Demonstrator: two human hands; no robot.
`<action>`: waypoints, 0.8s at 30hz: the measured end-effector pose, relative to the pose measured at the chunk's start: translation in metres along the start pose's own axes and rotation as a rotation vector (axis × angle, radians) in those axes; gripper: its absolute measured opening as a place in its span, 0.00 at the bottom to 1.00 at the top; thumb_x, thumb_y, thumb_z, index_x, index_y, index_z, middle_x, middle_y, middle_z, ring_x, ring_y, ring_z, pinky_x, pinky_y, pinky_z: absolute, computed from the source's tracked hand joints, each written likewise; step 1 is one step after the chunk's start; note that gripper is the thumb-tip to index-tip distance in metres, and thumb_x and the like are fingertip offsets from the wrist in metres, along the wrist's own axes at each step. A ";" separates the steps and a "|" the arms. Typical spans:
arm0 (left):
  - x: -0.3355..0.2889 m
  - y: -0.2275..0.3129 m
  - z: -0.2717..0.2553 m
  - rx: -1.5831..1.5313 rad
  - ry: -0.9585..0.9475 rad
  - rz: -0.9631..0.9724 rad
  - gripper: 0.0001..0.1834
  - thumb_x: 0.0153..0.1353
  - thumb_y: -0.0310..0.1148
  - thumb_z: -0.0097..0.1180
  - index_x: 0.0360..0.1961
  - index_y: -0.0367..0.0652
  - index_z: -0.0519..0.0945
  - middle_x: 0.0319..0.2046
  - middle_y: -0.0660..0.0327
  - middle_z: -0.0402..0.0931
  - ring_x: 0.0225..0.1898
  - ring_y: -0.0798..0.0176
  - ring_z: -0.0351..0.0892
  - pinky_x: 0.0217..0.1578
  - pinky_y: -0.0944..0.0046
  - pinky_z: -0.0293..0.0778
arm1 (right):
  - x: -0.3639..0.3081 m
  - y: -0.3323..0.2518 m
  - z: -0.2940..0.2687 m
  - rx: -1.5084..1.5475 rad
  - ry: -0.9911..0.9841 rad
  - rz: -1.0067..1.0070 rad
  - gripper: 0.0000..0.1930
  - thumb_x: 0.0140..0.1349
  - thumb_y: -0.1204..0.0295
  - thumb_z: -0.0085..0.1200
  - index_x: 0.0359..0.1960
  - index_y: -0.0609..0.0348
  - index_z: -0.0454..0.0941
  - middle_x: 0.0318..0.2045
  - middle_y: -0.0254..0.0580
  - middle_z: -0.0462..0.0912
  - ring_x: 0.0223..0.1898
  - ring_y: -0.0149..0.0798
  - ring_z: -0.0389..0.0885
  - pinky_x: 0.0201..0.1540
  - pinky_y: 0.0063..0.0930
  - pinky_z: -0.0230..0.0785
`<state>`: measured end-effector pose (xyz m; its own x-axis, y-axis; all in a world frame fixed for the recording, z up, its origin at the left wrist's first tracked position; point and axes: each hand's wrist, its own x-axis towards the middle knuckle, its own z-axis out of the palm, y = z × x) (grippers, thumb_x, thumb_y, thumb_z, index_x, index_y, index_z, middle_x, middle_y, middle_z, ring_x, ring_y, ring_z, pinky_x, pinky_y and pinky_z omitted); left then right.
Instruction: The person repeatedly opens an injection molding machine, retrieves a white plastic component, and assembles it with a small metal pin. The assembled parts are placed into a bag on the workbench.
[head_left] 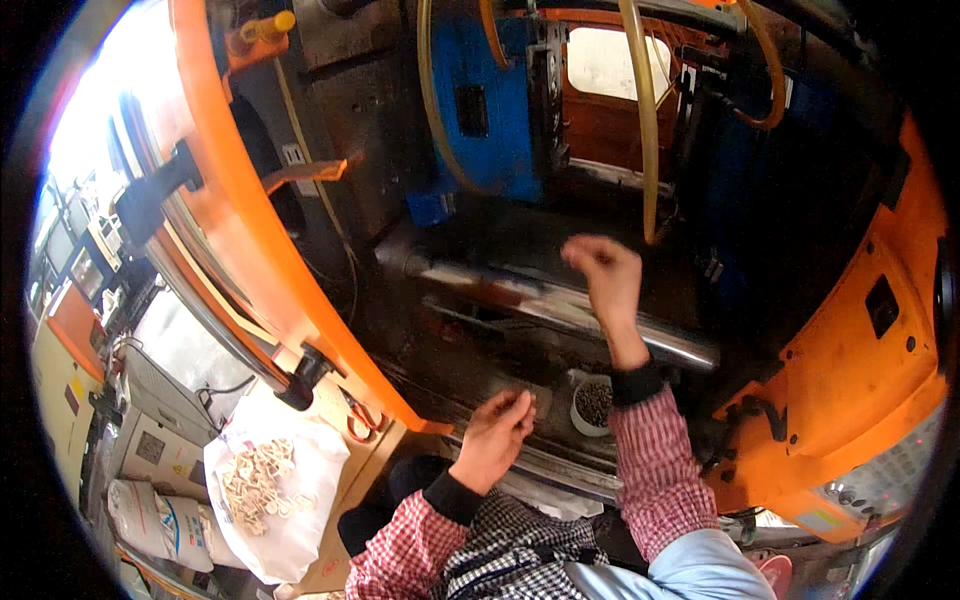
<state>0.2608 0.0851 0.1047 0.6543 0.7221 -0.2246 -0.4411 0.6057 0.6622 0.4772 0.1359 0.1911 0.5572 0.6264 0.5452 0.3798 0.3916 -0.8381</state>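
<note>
Right sleeve [655,450] brushing cup [590,430] near front edge of machine bed [552,462] could spill granules [594,402]; left hand [494,436], right hand [606,278] curled, grips unclear.

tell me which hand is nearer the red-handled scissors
Left. The left hand is to the right of the red-handled scissors; the right hand is farther right and farther forward, by the shiny metal bar.
</note>
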 end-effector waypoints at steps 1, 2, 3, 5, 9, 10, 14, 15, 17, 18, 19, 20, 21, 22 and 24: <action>-0.011 0.004 0.002 0.013 0.057 0.028 0.06 0.63 0.29 0.51 0.35 0.36 0.73 0.29 0.63 0.71 0.28 0.72 0.67 0.29 0.74 0.65 | 0.029 0.008 0.019 0.001 0.041 -0.027 0.06 0.53 0.78 0.57 0.32 0.67 0.81 0.29 0.39 0.83 0.32 0.27 0.78 0.36 0.20 0.70; -0.018 0.006 0.006 0.075 0.076 -0.007 0.06 0.63 0.29 0.51 0.35 0.35 0.73 0.29 0.63 0.71 0.28 0.72 0.67 0.29 0.74 0.65 | 0.060 0.026 0.029 0.047 0.159 -0.016 0.07 0.54 0.77 0.57 0.34 0.68 0.80 0.29 0.40 0.83 0.32 0.28 0.79 0.37 0.21 0.71; -0.023 0.008 0.011 0.143 0.083 -0.040 0.06 0.63 0.28 0.50 0.35 0.35 0.73 0.29 0.63 0.71 0.28 0.72 0.67 0.29 0.74 0.65 | 0.098 0.048 0.027 0.082 0.202 -0.009 0.07 0.54 0.78 0.57 0.35 0.68 0.80 0.30 0.41 0.83 0.32 0.29 0.80 0.36 0.23 0.72; -0.033 0.006 0.006 0.181 0.105 -0.055 0.06 0.63 0.27 0.50 0.36 0.34 0.73 0.30 0.63 0.71 0.28 0.71 0.68 0.28 0.73 0.66 | 0.150 0.069 0.027 -0.075 0.251 -0.019 0.07 0.56 0.78 0.56 0.36 0.68 0.80 0.31 0.44 0.83 0.32 0.32 0.81 0.34 0.25 0.73; -0.062 0.012 -0.017 0.115 0.203 -0.059 0.10 0.61 0.25 0.51 0.40 0.27 0.72 0.33 0.54 0.76 0.29 0.68 0.71 0.31 0.71 0.69 | 0.205 0.091 0.049 -0.254 0.280 0.120 0.10 0.55 0.78 0.55 0.39 0.68 0.78 0.33 0.51 0.80 0.35 0.43 0.78 0.39 0.39 0.71; -0.066 0.012 -0.019 0.107 0.230 -0.049 0.07 0.62 0.25 0.51 0.37 0.29 0.72 0.29 0.57 0.74 0.28 0.69 0.71 0.30 0.72 0.68 | 0.214 0.096 0.049 -0.378 0.208 0.026 0.13 0.56 0.77 0.54 0.43 0.68 0.76 0.35 0.55 0.80 0.36 0.48 0.78 0.39 0.41 0.71; -0.071 0.009 -0.030 0.105 0.255 0.018 0.03 0.60 0.26 0.52 0.32 0.38 0.73 0.24 0.61 0.73 0.23 0.70 0.72 0.24 0.72 0.70 | 0.238 0.120 0.062 -0.682 0.471 -0.193 0.13 0.54 0.76 0.57 0.43 0.65 0.77 0.36 0.51 0.81 0.38 0.49 0.79 0.41 0.41 0.71; -0.071 0.010 -0.028 0.129 0.243 0.044 0.01 0.59 0.27 0.52 0.30 0.42 0.74 0.21 0.64 0.73 0.21 0.70 0.73 0.22 0.72 0.71 | 0.244 0.124 0.059 -0.655 0.446 -0.165 0.14 0.54 0.76 0.58 0.44 0.65 0.77 0.36 0.51 0.81 0.38 0.49 0.79 0.41 0.40 0.71; -0.069 0.015 -0.021 0.112 0.282 0.039 0.03 0.61 0.28 0.52 0.32 0.41 0.73 0.18 0.66 0.72 0.18 0.74 0.71 0.17 0.76 0.67 | 0.251 0.124 0.054 -0.601 0.389 -0.105 0.16 0.54 0.77 0.58 0.45 0.65 0.75 0.36 0.51 0.81 0.38 0.48 0.79 0.41 0.39 0.71; -0.068 0.016 -0.020 0.104 0.309 0.038 0.04 0.62 0.29 0.52 0.32 0.40 0.73 0.17 0.66 0.72 0.16 0.76 0.70 0.15 0.78 0.65 | 0.247 0.118 0.059 -0.527 0.369 -0.053 0.16 0.54 0.77 0.57 0.46 0.65 0.75 0.36 0.51 0.81 0.37 0.48 0.79 0.40 0.39 0.71; -0.068 0.016 -0.022 0.095 0.322 0.041 0.04 0.61 0.28 0.52 0.33 0.40 0.73 0.18 0.66 0.72 0.17 0.75 0.70 0.16 0.77 0.66 | 0.242 0.111 0.067 -0.454 0.351 0.000 0.16 0.54 0.77 0.57 0.46 0.65 0.75 0.36 0.50 0.81 0.37 0.48 0.79 0.40 0.39 0.71; -0.066 0.015 -0.023 0.087 0.324 0.040 0.04 0.61 0.28 0.52 0.33 0.39 0.73 0.18 0.66 0.72 0.17 0.74 0.70 0.17 0.77 0.67 | 0.241 0.109 0.067 -0.386 0.341 0.049 0.16 0.54 0.77 0.57 0.46 0.65 0.75 0.36 0.50 0.81 0.37 0.48 0.79 0.40 0.38 0.71; -0.065 0.014 -0.025 0.080 0.327 0.040 0.04 0.61 0.28 0.52 0.33 0.39 0.73 0.18 0.66 0.72 0.17 0.73 0.71 0.18 0.76 0.67 | 0.241 0.110 0.066 -0.468 0.345 0.010 0.16 0.54 0.77 0.57 0.46 0.65 0.75 0.36 0.50 0.81 0.37 0.47 0.79 0.40 0.38 0.71; -0.063 0.011 -0.033 0.094 0.322 0.033 0.04 0.61 0.27 0.52 0.33 0.37 0.73 0.21 0.64 0.73 0.20 0.72 0.71 0.20 0.75 0.68 | 0.241 0.111 0.066 -0.548 0.349 -0.031 0.16 0.54 0.77 0.57 0.46 0.65 0.75 0.36 0.50 0.81 0.37 0.47 0.79 0.40 0.38 0.70; -0.061 0.004 -0.048 0.121 0.313 0.019 0.04 0.62 0.25 0.51 0.34 0.34 0.73 0.27 0.59 0.75 0.24 0.69 0.72 0.25 0.74 0.70 | 0.241 0.111 0.065 -0.614 0.339 -0.079 0.17 0.54 0.77 0.56 0.47 0.66 0.74 0.36 0.50 0.82 0.38 0.47 0.79 0.41 0.38 0.70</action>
<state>0.1895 0.0595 0.0865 0.4181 0.8120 -0.4072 -0.3633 0.5604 0.7443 0.6058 0.3745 0.2280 0.6720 0.3286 0.6637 0.7212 -0.0866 -0.6873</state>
